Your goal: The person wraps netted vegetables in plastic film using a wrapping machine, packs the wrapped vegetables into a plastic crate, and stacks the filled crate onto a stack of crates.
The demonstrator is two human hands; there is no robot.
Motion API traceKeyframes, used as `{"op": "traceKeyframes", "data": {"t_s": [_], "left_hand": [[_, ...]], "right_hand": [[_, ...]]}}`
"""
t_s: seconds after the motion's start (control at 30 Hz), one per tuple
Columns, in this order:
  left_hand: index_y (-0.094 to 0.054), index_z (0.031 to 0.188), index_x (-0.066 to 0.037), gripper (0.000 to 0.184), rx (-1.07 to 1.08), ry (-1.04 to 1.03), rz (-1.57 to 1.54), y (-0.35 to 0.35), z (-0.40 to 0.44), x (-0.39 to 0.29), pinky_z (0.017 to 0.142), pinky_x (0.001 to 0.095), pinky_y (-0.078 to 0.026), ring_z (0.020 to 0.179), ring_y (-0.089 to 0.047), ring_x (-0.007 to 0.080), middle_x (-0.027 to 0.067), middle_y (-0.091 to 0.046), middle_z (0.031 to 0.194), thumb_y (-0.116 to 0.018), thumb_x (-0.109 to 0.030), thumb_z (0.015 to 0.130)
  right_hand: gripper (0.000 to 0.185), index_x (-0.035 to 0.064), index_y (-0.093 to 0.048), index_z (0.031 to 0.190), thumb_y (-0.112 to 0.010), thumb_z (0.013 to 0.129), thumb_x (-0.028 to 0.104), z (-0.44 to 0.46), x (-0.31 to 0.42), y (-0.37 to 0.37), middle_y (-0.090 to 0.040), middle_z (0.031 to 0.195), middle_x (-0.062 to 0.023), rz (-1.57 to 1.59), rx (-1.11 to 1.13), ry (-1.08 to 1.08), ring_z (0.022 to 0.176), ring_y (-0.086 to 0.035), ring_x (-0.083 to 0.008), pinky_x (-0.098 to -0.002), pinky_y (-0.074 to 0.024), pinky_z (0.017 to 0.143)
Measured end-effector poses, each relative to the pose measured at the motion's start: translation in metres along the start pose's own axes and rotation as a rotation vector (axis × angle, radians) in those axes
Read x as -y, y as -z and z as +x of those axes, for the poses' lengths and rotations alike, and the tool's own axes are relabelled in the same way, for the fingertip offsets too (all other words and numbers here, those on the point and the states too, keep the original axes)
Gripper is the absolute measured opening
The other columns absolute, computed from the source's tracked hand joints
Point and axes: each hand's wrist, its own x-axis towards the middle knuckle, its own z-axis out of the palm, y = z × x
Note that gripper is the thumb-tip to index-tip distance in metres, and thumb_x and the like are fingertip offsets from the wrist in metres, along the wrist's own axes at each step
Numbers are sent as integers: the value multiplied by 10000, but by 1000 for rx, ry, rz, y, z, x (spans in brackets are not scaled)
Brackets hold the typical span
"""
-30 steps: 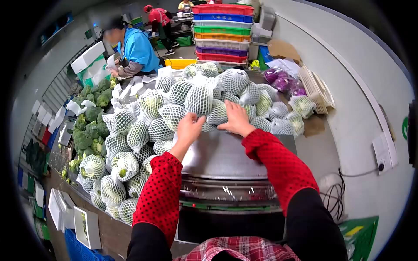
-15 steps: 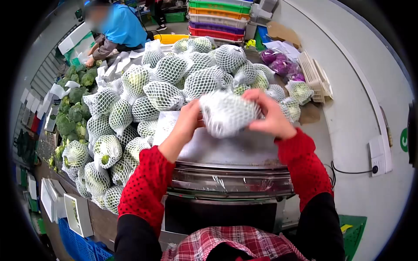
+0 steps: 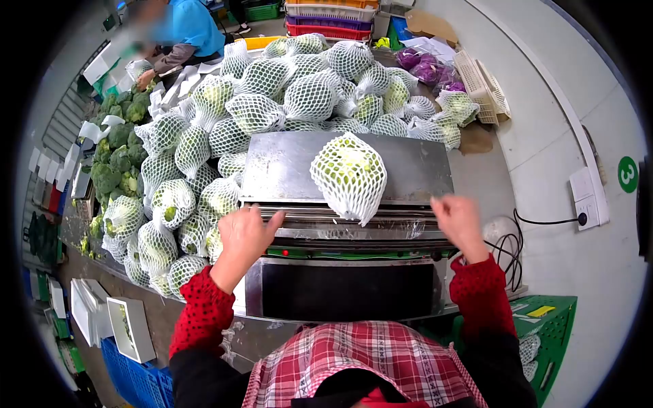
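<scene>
A pale green vegetable head in a white foam net (image 3: 349, 173), apparently cauliflower or broccoli, rests on the metal plate (image 3: 279, 163) of a wrapping machine. Neither hand touches it. My left hand (image 3: 246, 234) is at the left end of the machine's front rollers (image 3: 320, 219), fingers curled and thumb pointing inward. At the right end, my right hand (image 3: 460, 221) has its fingers bent closed. Clear film glints on the rollers between them, but whether either hand pinches it cannot be made out.
Several netted heads (image 3: 255, 112) are piled behind and left of the machine. Loose broccoli (image 3: 115, 160) lies farther left, near a person in blue (image 3: 194, 30). Purple vegetables (image 3: 432, 68) and cream baskets (image 3: 479, 88) stand at back right. A green crate (image 3: 551, 340) is low on the right.
The netted head, previously between both my hands, now lies released on the plate. My hands have separated and come back toward me, to either end of the rollers. The camera view has shifted.
</scene>
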Motion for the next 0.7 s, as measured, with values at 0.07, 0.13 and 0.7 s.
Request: {"op": "traceKeyframes", "data": {"t_s": [0.07, 0.13, 0.7], "left_hand": [[-690, 705, -31, 429, 264, 85, 151, -7, -9, 4, 529, 423, -482, 611, -634, 366, 163, -657, 665, -642, -443, 814], [-677, 674, -25, 426, 254, 73, 26, -18, 1, -9, 532, 432, -479, 608, -629, 373, 173, -641, 641, -633, -424, 816], [-566, 893, 13, 147, 105, -153, -756, -45, 146, -48, 652, 290, -457, 686, -536, 141, 97, -594, 760, -575, -126, 939]], "right_hand": [[404, 32, -702, 708, -613, 861, 395, -9, -5, -25, -617, 643, -186, -87, 91, 26, 633, -622, -362, -440, -479, 599], [432, 4, -680, 683, -614, 849, 397, -9, 9, -32, -614, 665, -217, -43, 137, 34, 664, -621, -383, -459, -477, 602], [165, -10, -589, 860, -494, 951, 88, 100, 18, -57, -674, 1010, -128, 1295, -34, 173, 952, -625, -152, -299, -511, 848]]}}
